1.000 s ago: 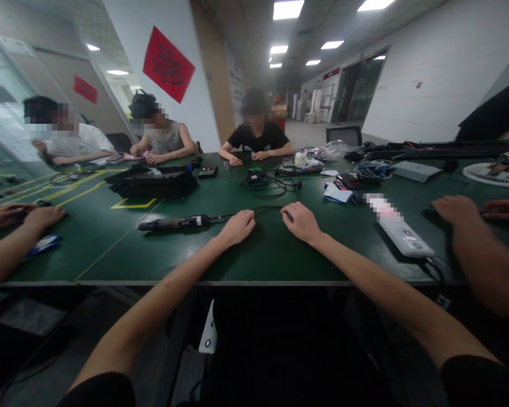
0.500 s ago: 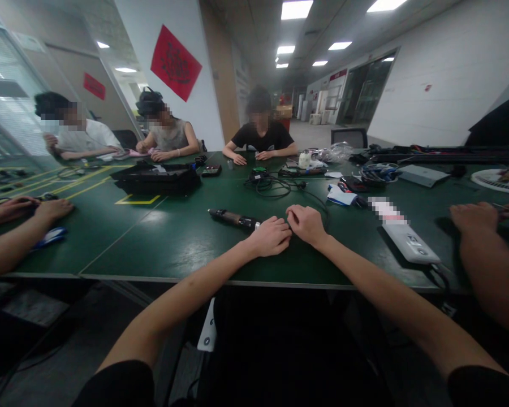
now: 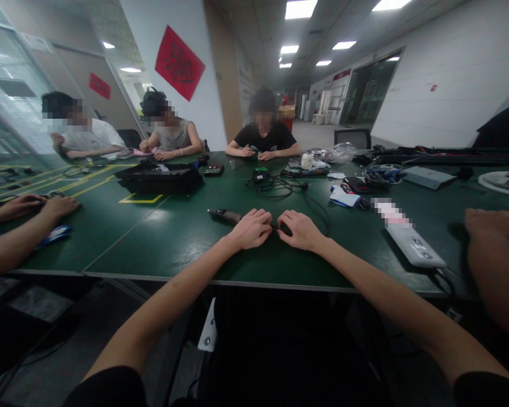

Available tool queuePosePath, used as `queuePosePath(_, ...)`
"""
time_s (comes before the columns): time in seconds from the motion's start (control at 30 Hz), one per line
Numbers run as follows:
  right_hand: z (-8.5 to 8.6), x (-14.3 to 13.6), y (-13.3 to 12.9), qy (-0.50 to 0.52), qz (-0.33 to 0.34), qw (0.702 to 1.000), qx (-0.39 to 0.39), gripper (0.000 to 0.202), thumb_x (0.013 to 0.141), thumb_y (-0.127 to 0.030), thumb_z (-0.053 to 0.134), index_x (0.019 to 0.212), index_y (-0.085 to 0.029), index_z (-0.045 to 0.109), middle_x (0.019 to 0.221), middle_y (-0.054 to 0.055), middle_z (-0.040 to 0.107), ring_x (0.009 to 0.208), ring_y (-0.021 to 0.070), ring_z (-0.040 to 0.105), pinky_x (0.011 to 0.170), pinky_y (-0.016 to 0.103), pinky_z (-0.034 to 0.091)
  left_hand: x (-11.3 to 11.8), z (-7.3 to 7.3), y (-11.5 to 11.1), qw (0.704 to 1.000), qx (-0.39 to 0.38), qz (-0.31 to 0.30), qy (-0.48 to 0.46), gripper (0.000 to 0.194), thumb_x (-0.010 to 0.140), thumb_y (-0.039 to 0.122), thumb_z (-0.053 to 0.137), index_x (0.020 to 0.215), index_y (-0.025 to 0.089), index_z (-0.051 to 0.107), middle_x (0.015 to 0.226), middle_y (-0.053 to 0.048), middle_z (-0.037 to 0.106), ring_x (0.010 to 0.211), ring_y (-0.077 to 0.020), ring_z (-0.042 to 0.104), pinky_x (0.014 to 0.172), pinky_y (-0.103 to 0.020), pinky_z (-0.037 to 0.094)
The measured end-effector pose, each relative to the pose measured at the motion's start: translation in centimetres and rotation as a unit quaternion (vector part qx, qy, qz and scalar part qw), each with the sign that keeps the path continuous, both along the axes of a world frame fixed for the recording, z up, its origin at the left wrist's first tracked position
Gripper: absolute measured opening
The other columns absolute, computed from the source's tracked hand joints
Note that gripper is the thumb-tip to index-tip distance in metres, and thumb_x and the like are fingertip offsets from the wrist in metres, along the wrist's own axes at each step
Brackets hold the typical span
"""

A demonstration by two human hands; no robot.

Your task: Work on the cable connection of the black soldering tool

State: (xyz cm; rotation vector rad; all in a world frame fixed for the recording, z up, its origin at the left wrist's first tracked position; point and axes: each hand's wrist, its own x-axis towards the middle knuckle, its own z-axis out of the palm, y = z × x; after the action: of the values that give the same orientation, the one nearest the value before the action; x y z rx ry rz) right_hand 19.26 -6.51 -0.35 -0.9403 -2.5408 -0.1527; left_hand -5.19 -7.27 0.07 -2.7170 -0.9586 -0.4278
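Note:
An electric screwdriver with a dark body lies on the green table, its tip pointing left. My left hand is closed around its rear end, which the fingers hide. Just to the right, my right hand is closed on a black cable plug. A thin dark piece spans the small gap between the two hands; whether it joins the screwdriver cannot be made out. From beyond my right hand, a black cable curves back to a loose coil.
A white power strip lies to the right, near a co-worker's hand. Another person's hands work at the left. A black tray stands behind, and coiled cables lie mid-table. People sit across the table.
My hands, close together before, have drawn apart. My left hand has shifted left over the screwdriver's rear, and the black plug now shows in my right hand's fingers.

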Motion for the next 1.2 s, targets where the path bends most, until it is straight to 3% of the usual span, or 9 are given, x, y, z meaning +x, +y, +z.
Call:
queuePosePath(0.13,-0.3,-0.2,0.3,-0.010,0.023,1.000,-0.001,0.019,0.100,-0.037,0.060,0.110,-0.022,0.067,0.129,0.012,0.061,0.116,0.0293,0.054,0.097,0.041,0.044,-1.0,-0.3,0.4,0.998,-0.003,0.025,-0.049,0.029,0.102,0.031,0.051,0.092,0.022,0.077,0.119,-0.009,0.064,0.112,-0.0260,0.056,0.096,-0.045,0.045)
queuePosePath(0.3,-0.8,-0.6,0.9,-0.013,0.034,0.999,-0.017,0.021,0.105,-0.039,0.055,0.110,-0.024,0.069,0.138,0.011,0.059,0.121,0.0285,0.054,0.097,0.042,0.046,-1.2,-0.7,0.1,0.999,-0.013,0.005,-0.049,0.025,0.102,0.028,0.053,0.097,0.023,0.076,0.126,-0.007,0.066,0.121,-0.0246,0.057,0.105,-0.045,0.043)
queuePosePath(0.5,-1.5,-0.7,2.0,-0.005,0.062,0.998,-0.012,0.025,0.109,-0.036,0.048,0.108,-0.024,0.070,0.133,0.010,0.064,0.117,0.0265,0.058,0.098,0.040,0.045,-1.4,-1.0,0.1,0.998,-0.009,0.012,-0.064,0.015,0.096,0.026,0.057,0.106,0.023,0.068,0.135,-0.007,0.063,0.129,-0.0260,0.055,0.108,-0.045,0.043)
queuePosePath(0.73,-1.6,-1.2,2.7,-0.026,0.043,0.999,-0.010,0.017,0.106,-0.031,0.053,0.107,-0.020,0.066,0.112,0.010,0.069,0.102,0.0256,0.060,0.089,0.037,0.043,-1.6,-1.9,2.0,0.997,-0.010,0.052,-0.055,0.022,0.102,0.034,0.056,0.122,0.025,0.060,0.121,-0.006,0.069,0.110,-0.0240,0.063,0.094,-0.039,0.045)
queuePosePath(0.93,-1.4,-1.0,2.6,-0.034,0.051,0.998,-0.008,0.013,0.104,-0.028,0.055,0.100,-0.020,0.064,0.108,0.010,0.067,0.098,0.0247,0.057,0.090,0.037,0.043,-1.6,-2.2,3.9,1.000,0.003,0.013,-0.019,0.023,0.107,0.041,0.051,0.119,0.024,0.060,0.115,-0.006,0.070,0.107,-0.0227,0.065,0.091,-0.037,0.043)
queuePosePath(1.2,-1.6,-0.8,2.9,-0.009,0.053,0.998,-0.019,0.011,0.100,-0.024,0.058,0.090,-0.021,0.062,0.098,0.008,0.067,0.092,0.0231,0.056,0.088,0.035,0.042,-2.0,-2.6,4.7,0.999,0.010,-0.029,-0.015,0.028,0.108,0.045,0.048,0.119,0.023,0.062,0.114,-0.006,0.071,0.106,-0.0217,0.065,0.090,-0.035,0.044)
